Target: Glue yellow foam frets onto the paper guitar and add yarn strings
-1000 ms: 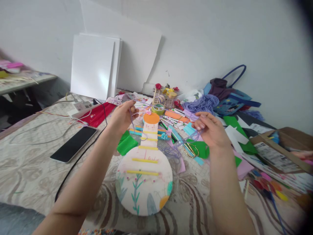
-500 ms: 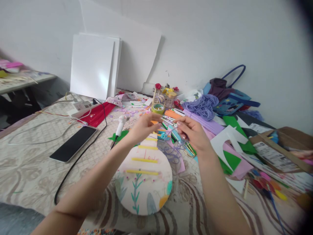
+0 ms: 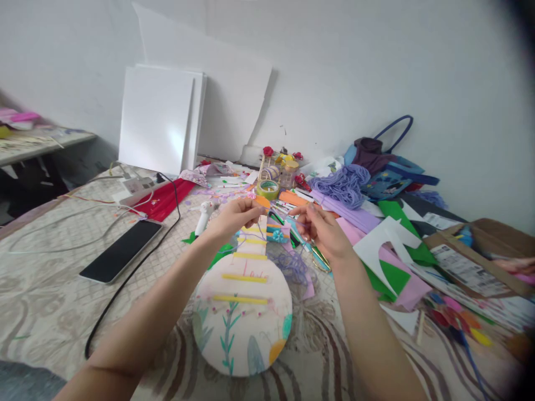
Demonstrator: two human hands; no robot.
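My left hand (image 3: 242, 216) is closed in a pinch on a thin purple yarn strand (image 3: 259, 227), above the striped neck of a paper craft. My right hand (image 3: 321, 229), fingers curled, also has purple yarn at its fingertips, to the right of the neck. Below both hands lies the craft's round white body (image 3: 246, 334), guitar-like in shape, with drawn plants, red lettering and yellow strips across it. Loose purple yarn (image 3: 292, 266) lies tangled beside it. Gold-handled scissors (image 3: 321, 260) are just under my right hand.
A white glue gun (image 3: 203, 217) and a black phone (image 3: 121, 250) lie on the left with cables. Green tape (image 3: 268, 189), a purple yarn skein (image 3: 343, 185), a blue bag (image 3: 387, 178), paper scraps and a cardboard box (image 3: 468, 262) crowd the back and right.
My left hand has closed from spread fingers into a pinch on the yarn. My right hand has moved slightly lower, and the view has shifted a little.
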